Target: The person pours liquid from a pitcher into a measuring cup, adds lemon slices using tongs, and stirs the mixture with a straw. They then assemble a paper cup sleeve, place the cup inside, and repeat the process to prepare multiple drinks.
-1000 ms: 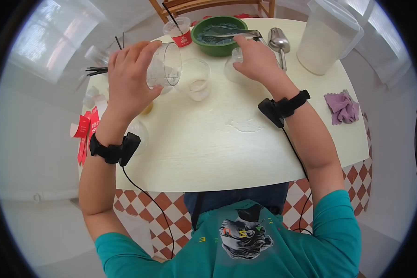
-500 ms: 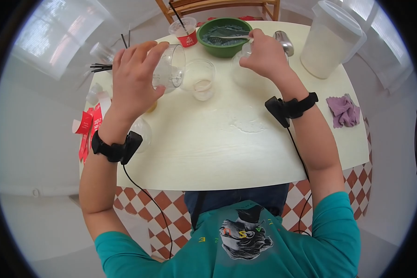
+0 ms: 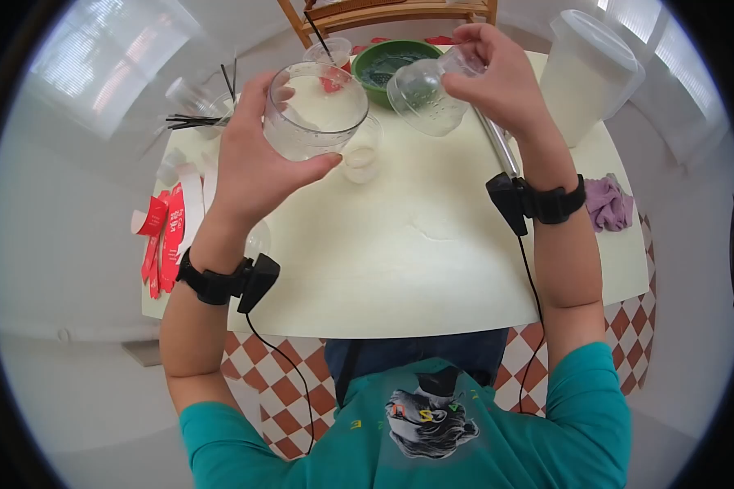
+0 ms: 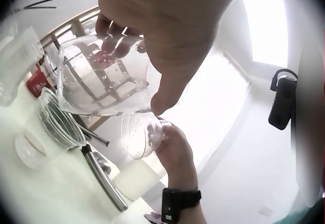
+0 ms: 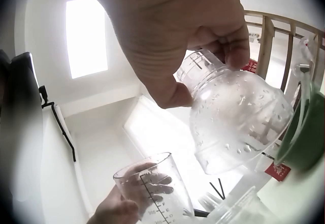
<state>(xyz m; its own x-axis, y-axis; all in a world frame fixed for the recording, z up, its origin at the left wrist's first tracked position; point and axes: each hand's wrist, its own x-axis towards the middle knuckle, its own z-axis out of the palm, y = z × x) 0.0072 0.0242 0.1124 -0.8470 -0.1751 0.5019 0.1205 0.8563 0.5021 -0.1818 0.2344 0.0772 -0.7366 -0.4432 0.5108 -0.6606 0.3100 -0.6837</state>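
The left hand grips a clear measuring cup around its side, thumb near the rim, the cup raised over the table. Printed scale marks show on this cup in the right wrist view. The right hand pinches the narrow neck of a clear, dome-shaped plastic piece, its wide opening facing down and to the left. Droplets cling to the dome in the right wrist view. The two vessels are apart. A small clear cup stands on the table below the measuring cup.
A green bowl of dark contents and a red-labelled cup with a black straw stand at the back. A lidded pitcher, a metal handle and a purple cloth are at right. Red paper pieces and black straws lie left.
Both hands have risen from the table. The measuring cup has tipped more upright, its opening now showing. The right hand has lifted the domed piece off the table area beside the green bowl.
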